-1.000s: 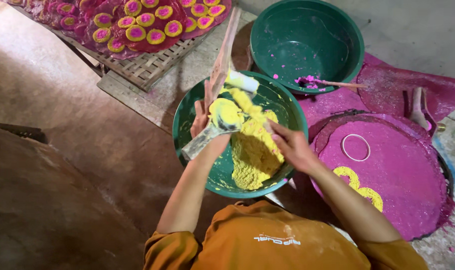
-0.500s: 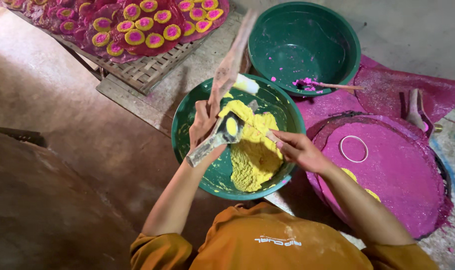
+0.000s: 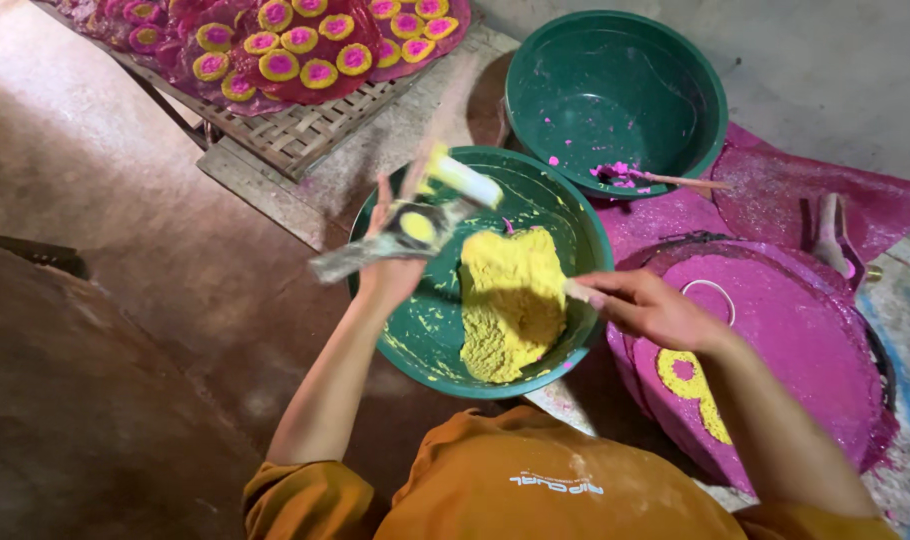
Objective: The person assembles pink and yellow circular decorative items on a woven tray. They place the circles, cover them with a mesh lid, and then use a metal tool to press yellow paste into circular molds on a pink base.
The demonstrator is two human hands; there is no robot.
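The left hand [image 3: 390,275] has lifted its yellow-filled metal ring mould [image 3: 415,228], gripped, above the green plastic basin [image 3: 575,215] of yellow paste [image 3: 510,300]; the right hand [image 3: 645,305], loosely curled and empty, has drawn back to the rim.

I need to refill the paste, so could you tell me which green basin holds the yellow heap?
The near basin, under both hands; the far basin holds only pink smears.

Soft, even daylight, dim at the left, with motion blur on the raised left hand [image 3: 390,270].
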